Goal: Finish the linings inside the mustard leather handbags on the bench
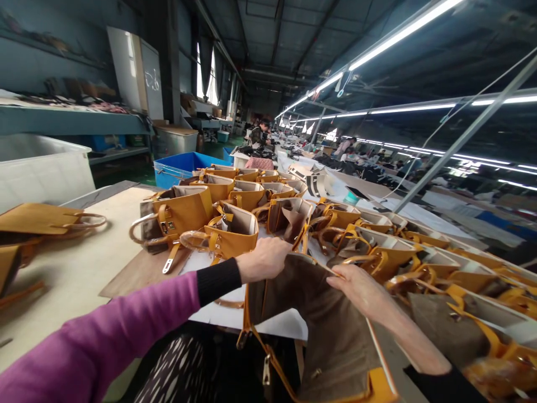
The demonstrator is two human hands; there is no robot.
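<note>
The left hand (264, 260) is closed on the top edge of an open mustard bag (319, 330), which lies at the near edge of the table (84, 268) in front of the person. The right hand (361, 288) lies flatter on the opposite rim, fingers seemingly curled over the edge, though the grip is hard to read. Together the 2 hands spread the mouth, showing the brown lining (327, 319). Beyond stand rows of similar bags (235, 229), upright and open. This one looks mid-handling, with many apparently waiting.
</note>
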